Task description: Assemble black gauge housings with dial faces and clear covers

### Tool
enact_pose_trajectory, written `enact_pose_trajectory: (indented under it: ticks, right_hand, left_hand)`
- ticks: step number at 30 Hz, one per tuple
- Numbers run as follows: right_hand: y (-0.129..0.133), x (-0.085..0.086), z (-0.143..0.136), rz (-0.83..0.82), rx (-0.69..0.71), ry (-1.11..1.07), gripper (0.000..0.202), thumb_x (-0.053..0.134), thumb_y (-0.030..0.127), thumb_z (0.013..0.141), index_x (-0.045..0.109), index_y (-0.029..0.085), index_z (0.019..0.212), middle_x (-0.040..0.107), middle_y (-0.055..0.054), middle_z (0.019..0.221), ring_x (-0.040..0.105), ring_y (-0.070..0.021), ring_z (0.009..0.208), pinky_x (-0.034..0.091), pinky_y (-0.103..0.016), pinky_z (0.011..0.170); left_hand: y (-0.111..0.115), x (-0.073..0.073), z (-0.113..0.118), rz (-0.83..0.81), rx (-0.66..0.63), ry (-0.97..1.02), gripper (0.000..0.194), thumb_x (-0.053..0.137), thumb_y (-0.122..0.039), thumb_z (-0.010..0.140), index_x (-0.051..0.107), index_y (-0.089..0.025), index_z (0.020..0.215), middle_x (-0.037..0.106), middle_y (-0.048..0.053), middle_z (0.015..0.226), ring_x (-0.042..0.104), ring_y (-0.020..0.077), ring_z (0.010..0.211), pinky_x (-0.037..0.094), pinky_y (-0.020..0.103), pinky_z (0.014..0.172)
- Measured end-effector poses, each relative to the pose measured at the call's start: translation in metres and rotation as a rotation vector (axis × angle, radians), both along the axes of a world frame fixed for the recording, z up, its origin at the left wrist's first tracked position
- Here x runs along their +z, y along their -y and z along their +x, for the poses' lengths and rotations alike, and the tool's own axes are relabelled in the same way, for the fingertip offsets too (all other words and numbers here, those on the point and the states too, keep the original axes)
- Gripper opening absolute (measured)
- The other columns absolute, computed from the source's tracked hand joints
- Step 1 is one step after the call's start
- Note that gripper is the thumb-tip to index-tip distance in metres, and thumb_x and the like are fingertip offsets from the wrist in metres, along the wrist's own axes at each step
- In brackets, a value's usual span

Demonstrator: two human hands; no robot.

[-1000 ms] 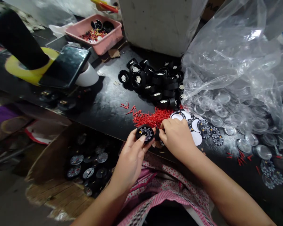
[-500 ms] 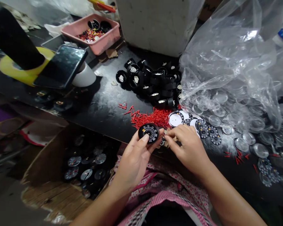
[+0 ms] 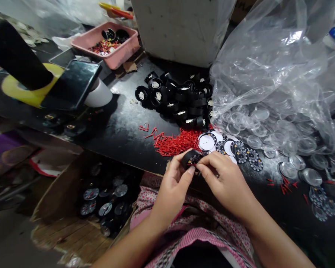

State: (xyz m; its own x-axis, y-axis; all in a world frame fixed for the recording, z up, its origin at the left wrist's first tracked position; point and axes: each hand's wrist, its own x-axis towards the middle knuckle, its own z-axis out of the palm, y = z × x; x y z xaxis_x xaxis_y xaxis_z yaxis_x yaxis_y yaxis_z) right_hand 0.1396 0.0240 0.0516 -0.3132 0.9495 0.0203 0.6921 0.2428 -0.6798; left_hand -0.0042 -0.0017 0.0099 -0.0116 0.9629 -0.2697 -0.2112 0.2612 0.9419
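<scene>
My left hand [image 3: 174,182] is closed around a small round black gauge [image 3: 190,159], which is tilted so its dial with white markings faces me. The fingertips of my right hand [image 3: 222,173] are pinched at the dial's right side. A thin red pointer [image 3: 194,164] shows at those fingertips, against the dial face; its far end is hidden. Just beyond the gauge lies a heap of red pointers [image 3: 174,143]. Loose printed dial discs [image 3: 241,155], some white side up, are spread to the right of it.
Black gauge housings [image 3: 181,98] are piled behind the pointers. Clear round covers [image 3: 287,169] spill from a plastic bag [image 3: 273,78] at right. A cardboard box [image 3: 48,201] of gauges is below left. A phone [image 3: 72,83] and pink basket [image 3: 120,56] stand at left.
The gauge has moved right and tilted over in my left hand. My right fingertips, apart from the dial before, are now at its face with the red pointer.
</scene>
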Motion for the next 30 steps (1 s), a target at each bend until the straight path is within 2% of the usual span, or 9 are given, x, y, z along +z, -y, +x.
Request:
enact_pose_trajectory:
  ticks: [7,12,14,16,19,21,24,26,30]
  right_hand:
    - [0.007,0.000,-0.005,-0.006,-0.017,-0.064,0.017,0.054,0.017,0.092,0.055,0.021,0.076,0.063,-0.002,0.079,0.056,-0.0176,0.075,0.041,-0.031,0.070]
    - [0.011,-0.001,-0.007,-0.006,-0.040,-0.087,0.020,0.054,0.018,0.092,0.050,0.021,0.073,0.059,0.000,0.073,0.053,-0.0154,0.068,0.039,-0.030,0.065]
    - [0.010,0.000,-0.004,-0.025,-0.048,-0.055,0.027,0.057,0.021,0.091,0.047,0.021,0.066,0.055,0.002,0.065,0.050,-0.0144,0.062,0.037,-0.030,0.062]
    - [0.008,0.001,-0.002,-0.010,-0.037,-0.028,0.028,0.059,0.023,0.090,0.049,0.021,0.064,0.055,0.002,0.064,0.050,-0.0146,0.062,0.037,-0.030,0.062]
    - [0.005,0.000,0.001,0.123,0.026,0.004,0.007,0.056,0.021,0.091,0.062,0.019,0.089,0.064,-0.004,0.082,0.056,-0.0178,0.075,0.040,-0.033,0.070]
    - [0.002,-0.002,0.001,0.225,0.075,0.076,0.012,0.053,0.018,0.092,0.063,0.016,0.099,0.066,-0.007,0.089,0.058,-0.0201,0.081,0.039,-0.035,0.075]
    - [-0.002,-0.006,-0.001,0.327,0.116,0.208,0.014,0.050,0.015,0.092,0.063,0.015,0.086,0.065,-0.007,0.082,0.056,-0.0207,0.077,0.037,-0.037,0.074]
    - [-0.003,-0.007,-0.005,0.351,0.111,0.241,0.017,0.049,0.014,0.090,0.061,0.015,0.079,0.063,-0.006,0.076,0.054,-0.0200,0.074,0.037,-0.036,0.072]
    - [-0.001,-0.004,-0.011,0.255,-0.036,0.213,0.014,0.050,0.014,0.087,0.061,0.016,0.077,0.062,-0.004,0.074,0.052,-0.0167,0.068,0.038,-0.034,0.071]
  left_hand:
    - [0.002,0.006,0.001,0.057,0.079,-0.124,0.017,0.064,-0.023,0.085,0.064,-0.025,0.102,0.070,0.001,0.097,0.066,0.0192,0.096,0.050,0.031,0.090]
    - [0.004,0.009,-0.003,0.100,0.069,-0.174,0.025,0.064,-0.017,0.084,0.067,-0.028,0.107,0.072,-0.001,0.102,0.067,0.0190,0.099,0.050,0.030,0.092]
    - [0.002,0.009,-0.005,0.063,0.031,-0.125,0.024,0.065,-0.019,0.084,0.067,-0.027,0.106,0.072,-0.001,0.104,0.067,0.0191,0.101,0.050,0.029,0.093]
    - [-0.001,0.008,-0.008,-0.033,-0.029,0.007,0.022,0.065,-0.023,0.086,0.068,-0.027,0.107,0.072,0.001,0.110,0.067,0.0206,0.104,0.051,0.031,0.094]
    - [-0.003,0.005,-0.010,-0.163,-0.093,0.226,0.030,0.066,-0.030,0.086,0.067,-0.029,0.116,0.069,0.002,0.124,0.063,0.0238,0.115,0.049,0.036,0.101]
    - [-0.002,0.002,-0.011,-0.186,-0.102,0.260,0.036,0.067,-0.031,0.086,0.066,-0.032,0.122,0.065,0.001,0.133,0.059,0.0253,0.123,0.043,0.039,0.108]
    - [0.001,0.000,-0.008,-0.193,-0.071,0.200,0.037,0.067,-0.036,0.086,0.067,-0.034,0.123,0.062,0.000,0.138,0.052,0.0267,0.132,0.038,0.041,0.113]
    - [0.002,0.001,-0.002,-0.246,-0.008,0.239,0.034,0.069,-0.040,0.085,0.070,-0.033,0.118,0.065,0.001,0.134,0.053,0.0275,0.131,0.041,0.042,0.111]
    - [0.003,0.001,0.012,-0.388,0.088,0.423,0.030,0.070,-0.045,0.082,0.074,-0.028,0.106,0.072,0.005,0.122,0.062,0.0286,0.121,0.052,0.041,0.101]
